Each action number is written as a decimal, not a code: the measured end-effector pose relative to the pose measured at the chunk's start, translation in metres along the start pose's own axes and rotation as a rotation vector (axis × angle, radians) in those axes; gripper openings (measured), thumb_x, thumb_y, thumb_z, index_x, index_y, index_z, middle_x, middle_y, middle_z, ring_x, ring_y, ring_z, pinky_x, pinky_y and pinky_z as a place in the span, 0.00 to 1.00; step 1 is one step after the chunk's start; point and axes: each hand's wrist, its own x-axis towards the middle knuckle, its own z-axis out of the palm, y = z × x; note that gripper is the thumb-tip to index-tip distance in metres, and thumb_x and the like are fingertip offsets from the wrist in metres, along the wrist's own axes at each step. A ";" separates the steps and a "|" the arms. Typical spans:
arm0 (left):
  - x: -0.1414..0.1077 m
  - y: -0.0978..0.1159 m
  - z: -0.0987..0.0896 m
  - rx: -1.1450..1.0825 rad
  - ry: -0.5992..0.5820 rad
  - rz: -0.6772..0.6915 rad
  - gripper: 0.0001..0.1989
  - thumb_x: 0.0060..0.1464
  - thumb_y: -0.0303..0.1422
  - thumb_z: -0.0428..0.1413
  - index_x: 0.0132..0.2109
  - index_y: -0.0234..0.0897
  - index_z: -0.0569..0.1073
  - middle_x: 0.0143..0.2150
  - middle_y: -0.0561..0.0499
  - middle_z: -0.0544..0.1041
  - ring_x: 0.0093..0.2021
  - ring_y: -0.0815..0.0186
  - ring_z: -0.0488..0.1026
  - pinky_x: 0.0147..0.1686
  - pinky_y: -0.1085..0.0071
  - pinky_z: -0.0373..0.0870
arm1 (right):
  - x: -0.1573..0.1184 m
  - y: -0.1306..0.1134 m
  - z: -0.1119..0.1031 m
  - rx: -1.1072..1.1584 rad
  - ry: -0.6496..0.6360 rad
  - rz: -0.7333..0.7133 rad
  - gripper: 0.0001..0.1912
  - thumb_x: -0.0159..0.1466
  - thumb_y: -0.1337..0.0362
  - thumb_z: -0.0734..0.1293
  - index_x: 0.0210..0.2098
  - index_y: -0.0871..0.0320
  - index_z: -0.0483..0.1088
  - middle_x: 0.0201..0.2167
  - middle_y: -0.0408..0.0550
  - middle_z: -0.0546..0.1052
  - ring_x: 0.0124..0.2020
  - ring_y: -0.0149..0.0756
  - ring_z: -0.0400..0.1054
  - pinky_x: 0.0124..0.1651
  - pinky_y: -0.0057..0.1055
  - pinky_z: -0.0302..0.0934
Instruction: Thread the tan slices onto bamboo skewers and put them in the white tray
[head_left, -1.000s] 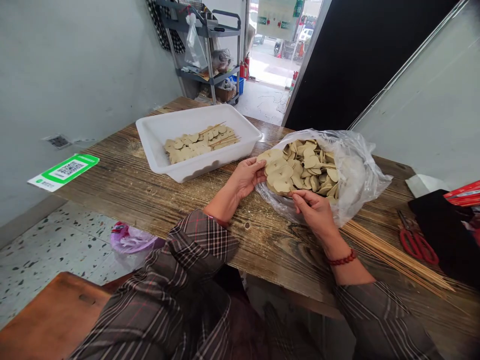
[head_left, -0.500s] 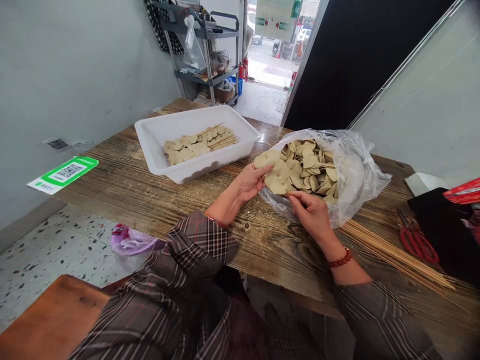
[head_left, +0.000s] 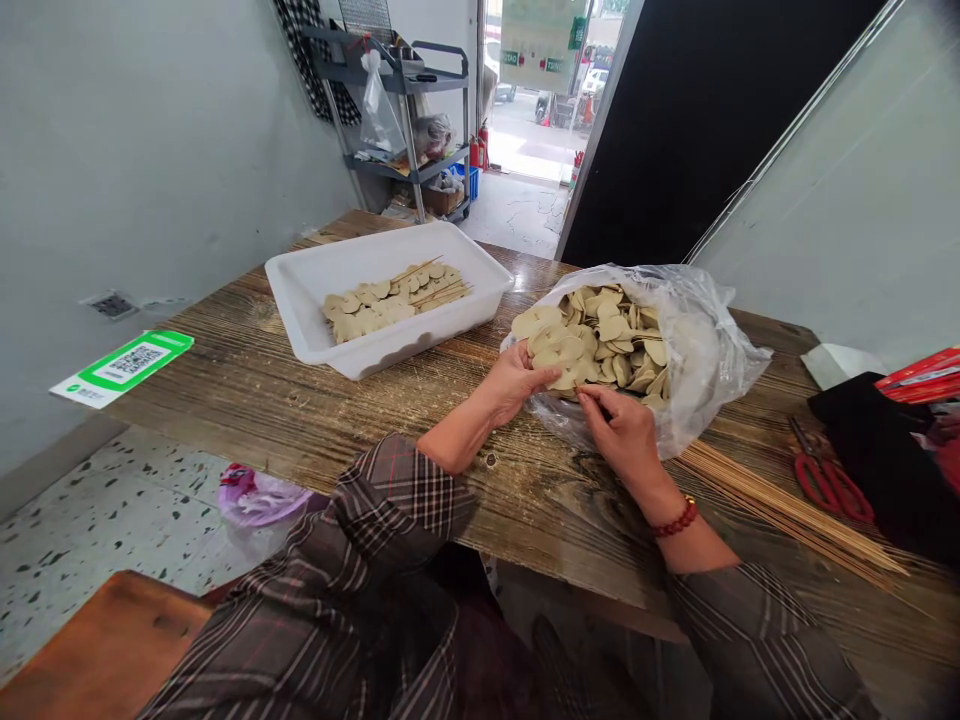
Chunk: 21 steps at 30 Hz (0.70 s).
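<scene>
My left hand [head_left: 517, 382] is closed on several flat, round beige slices [head_left: 553, 345], held in an overlapping row at the near side of the plastic bag. Close beside it, my right hand [head_left: 619, 425] pinches the end of a thin skewer [head_left: 577, 389] at the lower edge of those slices. Most of that skewer is hidden by the slices. Loose slices of the same kind [head_left: 619, 330] fill the open clear plastic bag [head_left: 712, 350]. To the left, a white plastic tub [head_left: 300, 305] holds skewered slices [head_left: 375, 310] with bare stick ends showing.
Bamboo skewers [head_left: 795, 510] lie in a bundle on the wooden table [head_left: 315, 410], right of my right forearm. Red-handled scissors [head_left: 829, 485] rest near a black item [head_left: 862, 430]. A green-and-white QR card [head_left: 127, 368] lies at the left edge. A grey cart [head_left: 405, 120] stands beyond.
My left thumb has moved further over the slices, and the held row has shifted slightly. My right hand keeps its pinch at the skewer end. The whole view has shifted a little.
</scene>
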 end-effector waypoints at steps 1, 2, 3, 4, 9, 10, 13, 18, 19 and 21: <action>0.000 -0.002 0.000 0.007 0.010 0.020 0.26 0.33 0.28 0.72 0.44 0.32 0.75 0.41 0.45 0.82 0.41 0.62 0.79 0.40 0.72 0.75 | 0.000 0.000 0.000 0.004 -0.010 0.005 0.15 0.68 0.58 0.60 0.41 0.56 0.78 0.38 0.51 0.82 0.38 0.43 0.76 0.43 0.36 0.67; 0.000 -0.003 0.000 0.012 0.017 0.031 0.27 0.33 0.28 0.72 0.44 0.32 0.75 0.41 0.45 0.82 0.41 0.63 0.79 0.40 0.72 0.74 | 0.000 0.000 0.000 0.008 -0.019 0.008 0.15 0.68 0.58 0.60 0.41 0.55 0.78 0.38 0.51 0.82 0.38 0.43 0.76 0.42 0.36 0.66; 0.001 -0.003 0.000 0.014 0.022 0.032 0.27 0.33 0.29 0.72 0.44 0.32 0.75 0.41 0.46 0.82 0.41 0.63 0.79 0.41 0.72 0.74 | 0.000 0.000 0.000 0.014 -0.026 0.011 0.15 0.68 0.58 0.60 0.41 0.55 0.78 0.38 0.51 0.82 0.37 0.43 0.76 0.42 0.36 0.66; 0.001 -0.003 0.000 0.014 0.028 0.025 0.27 0.33 0.28 0.72 0.44 0.32 0.76 0.40 0.46 0.82 0.40 0.64 0.79 0.41 0.72 0.74 | 0.000 0.000 0.000 0.024 -0.029 0.015 0.15 0.68 0.58 0.60 0.41 0.55 0.78 0.37 0.51 0.82 0.37 0.42 0.76 0.41 0.36 0.66; 0.002 0.005 -0.006 -0.090 0.075 -0.042 0.19 0.43 0.31 0.68 0.44 0.31 0.76 0.41 0.44 0.81 0.36 0.65 0.79 0.40 0.69 0.76 | 0.000 -0.001 -0.001 0.105 -0.015 0.045 0.15 0.67 0.57 0.61 0.40 0.56 0.77 0.34 0.50 0.82 0.33 0.41 0.77 0.36 0.34 0.66; 0.003 0.008 -0.007 -0.126 0.100 -0.048 0.18 0.46 0.32 0.66 0.45 0.32 0.76 0.41 0.44 0.81 0.36 0.65 0.79 0.40 0.69 0.76 | -0.001 -0.001 -0.001 0.115 -0.012 0.041 0.15 0.67 0.57 0.61 0.40 0.56 0.77 0.34 0.50 0.82 0.34 0.41 0.77 0.36 0.34 0.67; 0.005 0.015 -0.010 -0.211 0.173 -0.036 0.14 0.52 0.33 0.62 0.46 0.33 0.75 0.41 0.44 0.81 0.38 0.65 0.79 0.42 0.68 0.75 | -0.002 0.001 0.000 0.124 -0.008 0.009 0.14 0.67 0.57 0.62 0.40 0.56 0.78 0.36 0.50 0.83 0.36 0.42 0.77 0.39 0.36 0.68; 0.007 0.020 -0.013 -0.259 0.203 0.039 0.12 0.50 0.29 0.63 0.43 0.30 0.76 0.38 0.45 0.81 0.39 0.64 0.78 0.46 0.67 0.74 | -0.005 0.007 0.003 0.136 -0.048 -0.036 0.13 0.65 0.57 0.64 0.39 0.55 0.79 0.38 0.50 0.83 0.37 0.42 0.78 0.41 0.37 0.71; 0.007 0.020 -0.014 -0.265 0.217 0.044 0.11 0.50 0.29 0.63 0.42 0.30 0.76 0.37 0.45 0.81 0.39 0.64 0.78 0.46 0.67 0.74 | -0.005 0.008 0.003 0.133 -0.050 -0.030 0.13 0.65 0.57 0.65 0.40 0.55 0.79 0.38 0.50 0.83 0.37 0.43 0.78 0.41 0.38 0.71; 0.009 0.020 -0.016 -0.281 0.241 0.055 0.10 0.49 0.28 0.63 0.41 0.30 0.75 0.35 0.46 0.81 0.38 0.64 0.78 0.45 0.67 0.75 | -0.005 0.010 0.003 0.122 -0.058 -0.016 0.13 0.65 0.56 0.65 0.40 0.55 0.79 0.38 0.50 0.83 0.38 0.44 0.78 0.41 0.39 0.72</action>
